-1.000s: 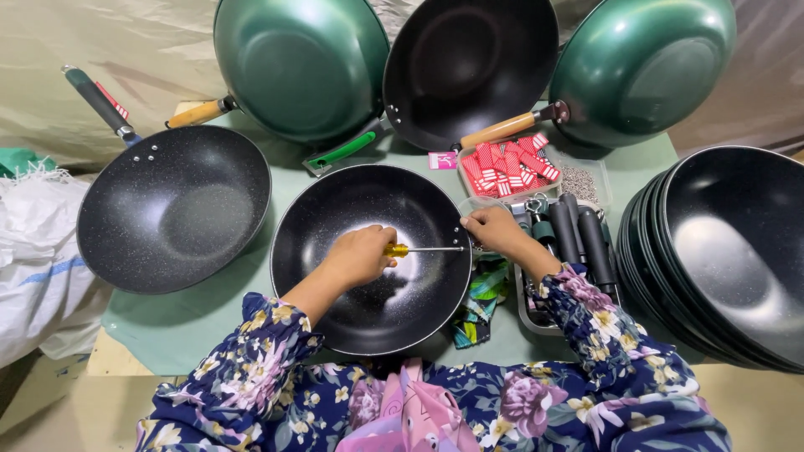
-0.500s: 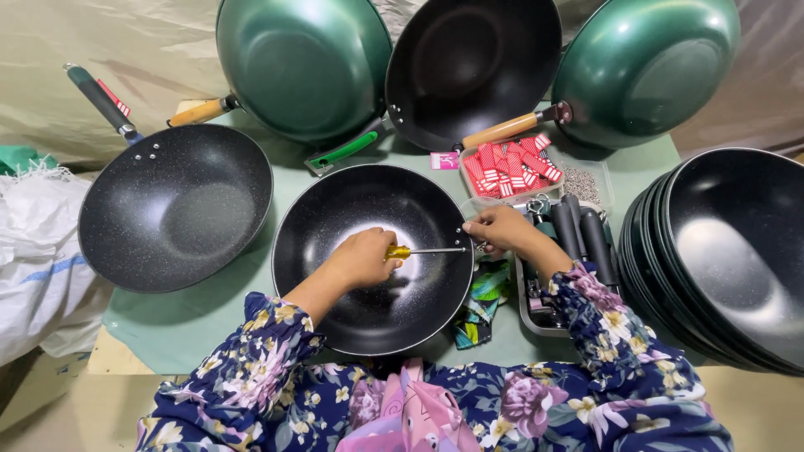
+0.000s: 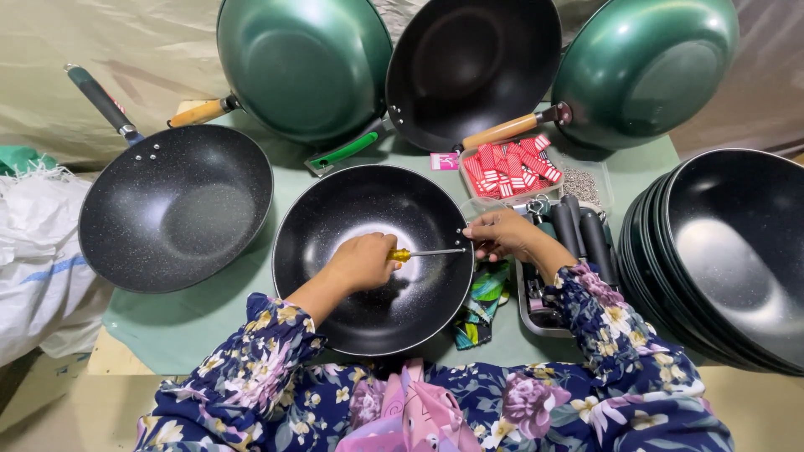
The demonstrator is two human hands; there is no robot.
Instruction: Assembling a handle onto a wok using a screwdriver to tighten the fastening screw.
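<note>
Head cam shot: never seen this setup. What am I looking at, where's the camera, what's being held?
There is no machine here: a person in floral sleeves works with bare hands. The single camera sits on the person's head and looks down at the green table.

The left hand grips a yellow-handled screwdriver lying across the inside of a black speckled pan, its tip at the pan's right rim. The right hand pinches that rim where the tip meets it.

Around it: another speckled pan with handle on the left, two green pans and a black one propped up at the back, a stack of handleless black pans on the right, a clear box of red tags, and a tray of black handles.
</note>
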